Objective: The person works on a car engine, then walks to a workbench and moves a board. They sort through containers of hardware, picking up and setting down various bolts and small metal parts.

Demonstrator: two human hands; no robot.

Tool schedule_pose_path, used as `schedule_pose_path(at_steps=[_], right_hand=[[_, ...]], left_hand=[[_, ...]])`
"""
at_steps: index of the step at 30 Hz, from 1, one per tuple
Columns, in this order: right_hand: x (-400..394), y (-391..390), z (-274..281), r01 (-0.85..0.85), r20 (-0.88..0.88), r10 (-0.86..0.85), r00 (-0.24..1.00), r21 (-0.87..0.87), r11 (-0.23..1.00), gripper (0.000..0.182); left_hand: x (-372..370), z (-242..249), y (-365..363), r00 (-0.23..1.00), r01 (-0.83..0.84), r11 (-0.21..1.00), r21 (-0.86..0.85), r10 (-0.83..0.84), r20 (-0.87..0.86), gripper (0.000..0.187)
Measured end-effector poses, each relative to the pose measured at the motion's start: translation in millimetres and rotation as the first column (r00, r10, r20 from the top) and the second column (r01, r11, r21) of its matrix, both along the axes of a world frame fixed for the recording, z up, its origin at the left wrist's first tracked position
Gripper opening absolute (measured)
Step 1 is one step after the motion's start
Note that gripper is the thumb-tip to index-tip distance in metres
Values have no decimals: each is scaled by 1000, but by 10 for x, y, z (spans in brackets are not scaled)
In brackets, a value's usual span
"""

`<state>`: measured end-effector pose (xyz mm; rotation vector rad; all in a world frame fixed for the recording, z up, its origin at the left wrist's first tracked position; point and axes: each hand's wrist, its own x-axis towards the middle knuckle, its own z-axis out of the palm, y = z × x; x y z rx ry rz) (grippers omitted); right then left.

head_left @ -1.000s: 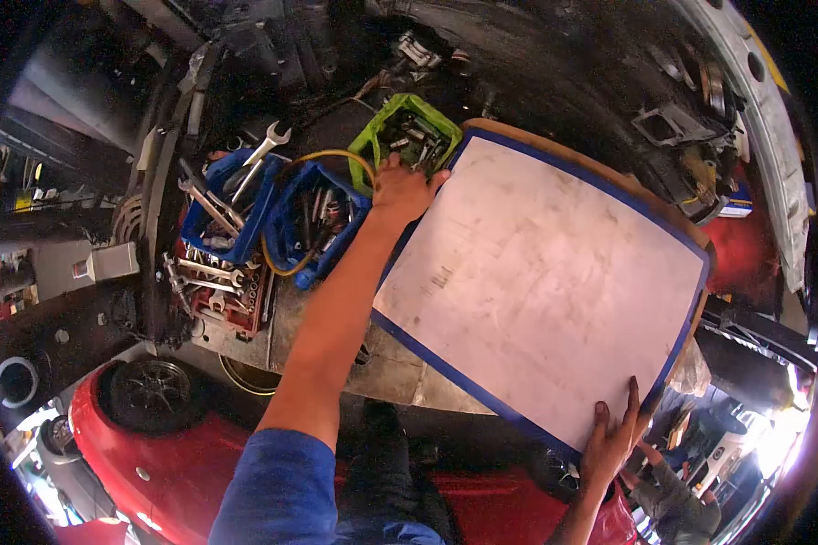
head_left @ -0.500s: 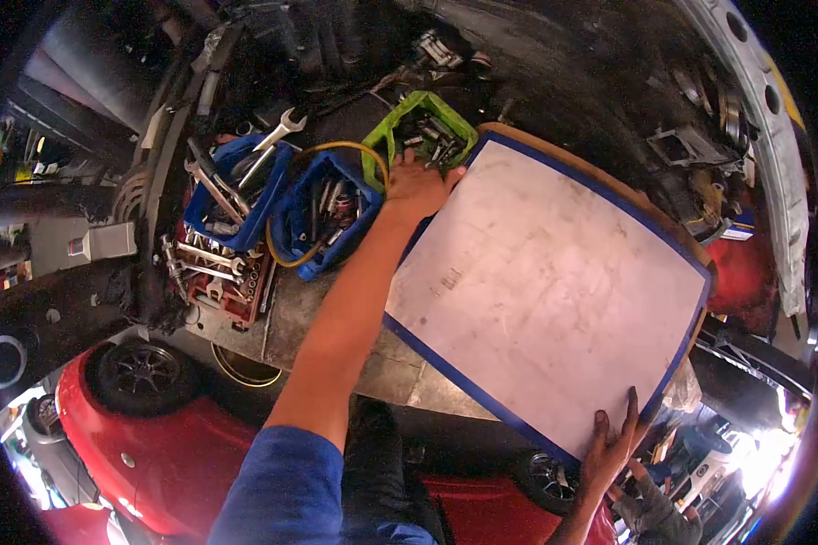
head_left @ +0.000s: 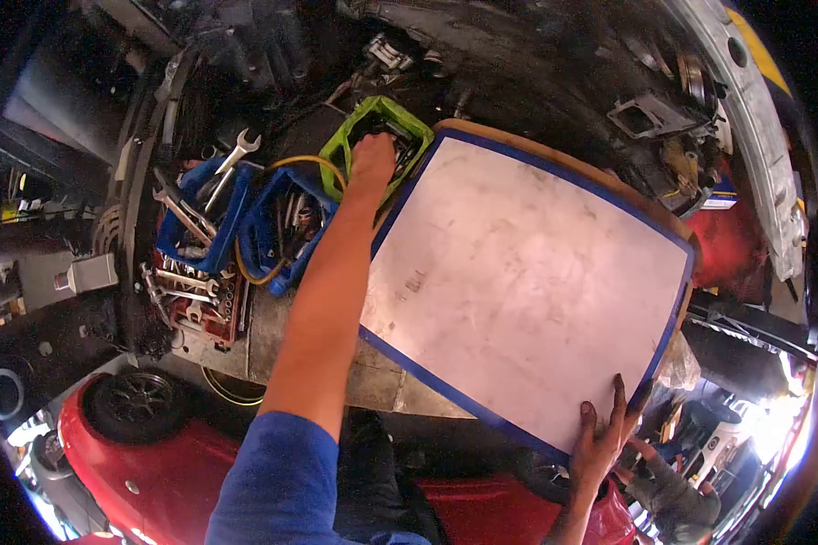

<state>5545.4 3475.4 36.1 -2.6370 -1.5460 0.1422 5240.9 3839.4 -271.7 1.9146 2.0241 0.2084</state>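
My left hand [head_left: 374, 162] is down inside the bright green bin [head_left: 339, 150], its fingers curled among small metal tools or parts. What it grips, if anything, is hidden. My right hand [head_left: 602, 436] rests on the near right corner of a large white board [head_left: 527, 282] with a blue border. Its visible fingers are spread over the smudged surface. The board lies on the bench, just right of the green bin. A yellow hose or cord [head_left: 304, 160] loops beside that bin.
Two blue bins [head_left: 232, 259] [head_left: 280, 283] of wrenches and sockets stand to the left. Below them sits a red socket tray [head_left: 214, 329]. Red cars [head_left: 154, 463] are under the bench edge. Another person [head_left: 673, 500] is at the lower right. Metal parts [head_left: 654, 118] lie at the back right.
My left hand has gone from the green bin's near edge, by the board's corner, further into the bin, its fingers curling. My right hand stays on the board. The view has shifted slightly.
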Motion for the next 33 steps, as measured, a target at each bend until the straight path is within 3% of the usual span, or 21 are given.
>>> schedule_pose_path(at_steps=[1,4,6,7,8,12,15,16,20,22,25,29,32,33], right_hand=[[-30,24,30,9,-8,-9,1000,-4,1000,56],[-47,50,26,25,20,-24,1000,-8,1000,56],[-43,56,16,17,38,-16,999,-15,1000,56],[-38,53,20,7,38,-6,999,-21,1000,56],[-35,56,16,-6,39,7,999,-25,1000,56],[-21,50,-16,-27,5,27,1000,15,1000,56],[-32,61,-18,-7,-12,7,1000,11,1000,56],[-39,69,-6,-2,-9,2,1000,6,1000,55],[-16,55,-8,-15,12,15,1000,2,1000,54],[0,49,-12,-22,-10,22,1000,18,1000,54],[26,38,-23,-21,-39,22,999,21,1000,53],[42,35,-34,-15,-39,15,999,17,1000,52],[25,47,-19,-31,-5,31,999,9,999,53],[42,40,-20,-38,1,38,999,2,999,53]], left_hand=[[-12,43,-27,999,2,999,-36,-1,45,22],[-55,517,-399,852,-85,987,133,2,524,24],[-104,468,-530,344,-162,971,-175,222,912,23],[-146,441,-599,18,-130,936,-328,333,943,23],[-180,480,-646,-66,-110,912,-395,390,919,22],[-284,688,-793,-117,-108,895,-434,422,899,23],[-310,1008,-934,357,-234,917,-323,390,849,30],[-380,642,-925,637,-208,969,-132,237,734,35],[-259,821,-1015,867,-225,974,-42,219,448,32],[-165,701,-968,953,-177,982,74,152,262,28],[-92,381,-708,995,86,878,471,-102,8,26],[13,131,-182,959,204,937,285,-132,-251,32],[32,154,-56,942,156,987,-44,-162,-294,30],[68,239,-93,944,133,989,-73,-148,-294,28]])
